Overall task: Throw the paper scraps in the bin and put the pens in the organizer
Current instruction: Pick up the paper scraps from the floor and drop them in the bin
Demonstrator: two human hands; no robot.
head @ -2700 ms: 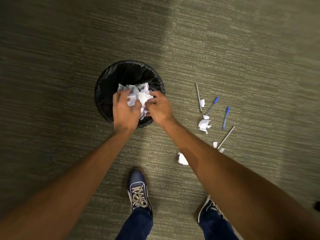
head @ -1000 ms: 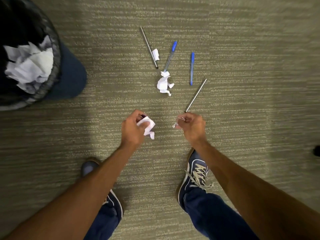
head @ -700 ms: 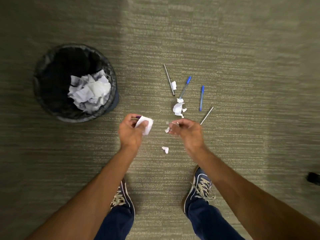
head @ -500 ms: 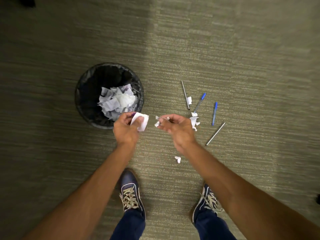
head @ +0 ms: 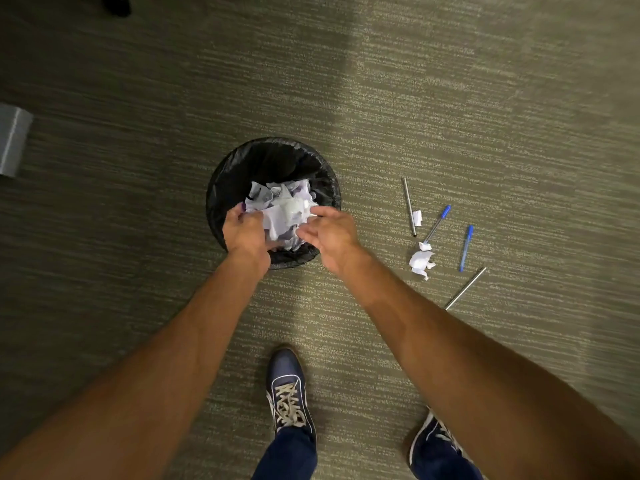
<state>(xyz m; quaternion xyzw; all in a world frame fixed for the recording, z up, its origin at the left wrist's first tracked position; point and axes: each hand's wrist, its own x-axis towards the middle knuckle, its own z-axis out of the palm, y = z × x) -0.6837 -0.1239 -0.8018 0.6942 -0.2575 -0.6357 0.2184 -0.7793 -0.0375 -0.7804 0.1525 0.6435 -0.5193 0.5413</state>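
A round bin (head: 273, 144) with a black liner stands on the carpet, holding a pile of white paper scraps (head: 294, 202). Both my hands hover over its near edge. My left hand (head: 244, 233) is curled with a white scrap (head: 274, 220) at its fingertips. My right hand (head: 329, 233) has its fingers spread and holds nothing. To the right lie several pens: a grey pen (head: 409, 206), a blue-capped pen (head: 437, 225), a blue pen (head: 465, 247) and a silver pen (head: 465, 288). Among them lie a crumpled scrap (head: 420, 260) and a small scrap (head: 417, 217).
A grey object (head: 12, 143) sits at the left edge and a dark object (head: 117, 3) at the top. My two blue shoes (head: 289, 393) (head: 436, 441) stand on the carpet below the bin.
Both hands rose from the floor beside the pens and moved left over the bin. My right hand has spread out, and the tiny scraps it pinched are gone from it.
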